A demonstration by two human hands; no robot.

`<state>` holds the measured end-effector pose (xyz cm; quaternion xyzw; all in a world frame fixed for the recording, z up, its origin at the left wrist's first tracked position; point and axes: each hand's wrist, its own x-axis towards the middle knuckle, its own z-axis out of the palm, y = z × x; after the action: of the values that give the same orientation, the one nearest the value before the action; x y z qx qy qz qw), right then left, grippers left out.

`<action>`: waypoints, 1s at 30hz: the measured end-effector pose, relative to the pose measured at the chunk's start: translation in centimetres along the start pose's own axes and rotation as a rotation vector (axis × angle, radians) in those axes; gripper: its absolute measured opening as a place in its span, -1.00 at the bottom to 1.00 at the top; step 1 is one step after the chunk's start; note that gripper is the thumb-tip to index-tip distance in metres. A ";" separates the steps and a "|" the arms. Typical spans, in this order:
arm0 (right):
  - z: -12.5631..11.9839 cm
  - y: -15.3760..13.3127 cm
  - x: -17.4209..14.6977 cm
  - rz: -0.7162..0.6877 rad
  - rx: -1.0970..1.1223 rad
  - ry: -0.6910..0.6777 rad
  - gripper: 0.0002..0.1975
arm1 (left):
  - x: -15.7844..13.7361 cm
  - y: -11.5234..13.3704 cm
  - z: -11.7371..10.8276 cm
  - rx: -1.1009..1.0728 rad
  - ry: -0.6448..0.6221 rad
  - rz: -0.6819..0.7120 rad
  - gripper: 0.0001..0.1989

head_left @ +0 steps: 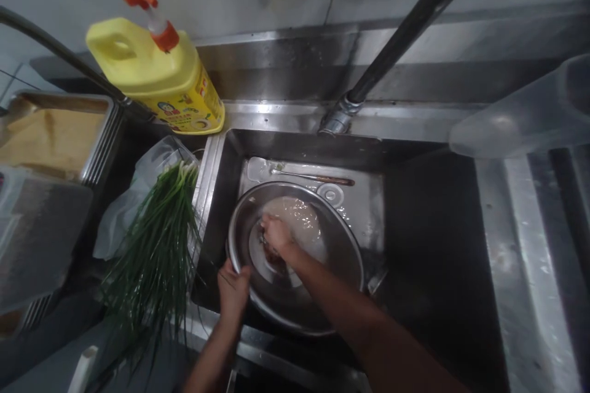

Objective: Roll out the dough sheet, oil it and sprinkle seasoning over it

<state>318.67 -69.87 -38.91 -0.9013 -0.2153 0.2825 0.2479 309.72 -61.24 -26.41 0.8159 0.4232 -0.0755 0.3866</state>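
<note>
A round steel bowl [342, 253] sits tilted in the sink, with shallow cloudy water [302, 221] pooled inside. My left hand [233, 290] is closed on the bowl's near-left rim, thumb over the edge. Inside the bowl, my right hand [277, 234] has its fingers curled down at the water, close to the bottom. Something small and dark, partly greenish, shows by those fingertips, but its kind is unclear. Behind the bowl, a spatula [313, 177] with a wooden handle lies across the sink floor beside the round drain [330, 195].
A metal sink [436, 245] surrounds the bowl, under a faucet pipe [341, 113]. At left are green onions [152, 252] on a plastic bag [154, 163], a yellow pump jug [152, 70], stacked trays [99, 141] and a translucent container [41, 239]. Another clear container [520, 113] is at right.
</note>
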 end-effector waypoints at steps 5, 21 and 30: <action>0.2 -2.7 -0.4 -0.099 0.033 -0.081 -0.79 | -2.6 0.7 -0.4 -0.048 0.151 0.016 -0.91; 0.3 -2.1 0.5 0.161 0.007 -0.064 -0.70 | -3.5 -0.3 0.3 0.029 0.225 -0.022 -0.94; 0.3 -1.8 0.7 0.173 -0.002 -0.057 -0.70 | -3.5 -0.7 0.4 0.054 0.253 0.023 -0.94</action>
<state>318.59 -67.99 -38.41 -0.9085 -0.1441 0.3279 0.2154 307.05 -63.54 -25.54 0.8338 0.4571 0.0210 0.3090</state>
